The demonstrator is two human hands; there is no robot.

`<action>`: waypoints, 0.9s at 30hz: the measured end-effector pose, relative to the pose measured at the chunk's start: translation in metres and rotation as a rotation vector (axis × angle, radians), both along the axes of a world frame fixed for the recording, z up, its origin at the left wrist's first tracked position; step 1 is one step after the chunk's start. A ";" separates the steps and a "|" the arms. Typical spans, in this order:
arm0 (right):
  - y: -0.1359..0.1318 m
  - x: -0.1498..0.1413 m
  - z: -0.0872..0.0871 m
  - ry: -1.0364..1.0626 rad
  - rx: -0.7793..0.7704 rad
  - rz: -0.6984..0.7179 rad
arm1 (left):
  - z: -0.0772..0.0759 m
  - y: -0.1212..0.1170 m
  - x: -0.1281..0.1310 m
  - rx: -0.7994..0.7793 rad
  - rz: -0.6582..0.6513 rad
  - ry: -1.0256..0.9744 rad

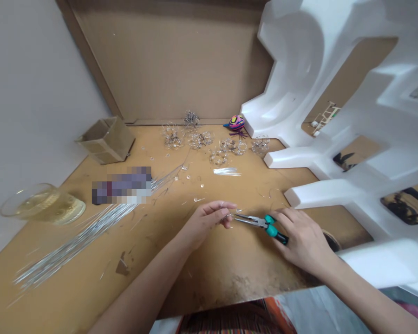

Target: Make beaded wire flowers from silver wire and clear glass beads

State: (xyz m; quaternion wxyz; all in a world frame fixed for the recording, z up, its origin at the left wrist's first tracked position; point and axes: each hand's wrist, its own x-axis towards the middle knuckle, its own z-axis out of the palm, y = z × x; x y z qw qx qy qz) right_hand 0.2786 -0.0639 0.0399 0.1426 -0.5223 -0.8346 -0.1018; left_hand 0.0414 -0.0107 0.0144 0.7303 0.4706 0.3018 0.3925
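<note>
My right hand [301,239] grips a pair of needle-nose pliers [261,223] with teal handles, jaws pointing left. My left hand [209,220] pinches a small loop of thin silver wire [224,206] right at the plier tips. Both hands rest low over the brown board [230,260] near its front edge. A long bundle of straight silver wires [87,232] lies to the left of my left forearm.
Several finished wire flower shapes [202,139] lie at the back of the board beside a colourful toy [236,122]. A short wire bunch [226,171] lies mid-board. A cardboard box [106,139] and a glass bowl [43,204] stand left. White foam packing [334,116] walls the right.
</note>
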 end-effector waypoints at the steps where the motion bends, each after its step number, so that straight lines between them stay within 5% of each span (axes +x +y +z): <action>1: 0.001 0.000 0.001 -0.008 0.013 -0.001 | 0.000 0.000 0.000 -0.003 -0.002 -0.003; 19: 0.013 0.003 0.013 -0.080 0.022 0.069 | 0.006 0.000 0.003 -0.159 -0.035 -0.102; 27: 0.012 0.003 0.018 -0.100 -0.029 -0.005 | 0.003 0.000 0.005 -0.074 0.011 -0.018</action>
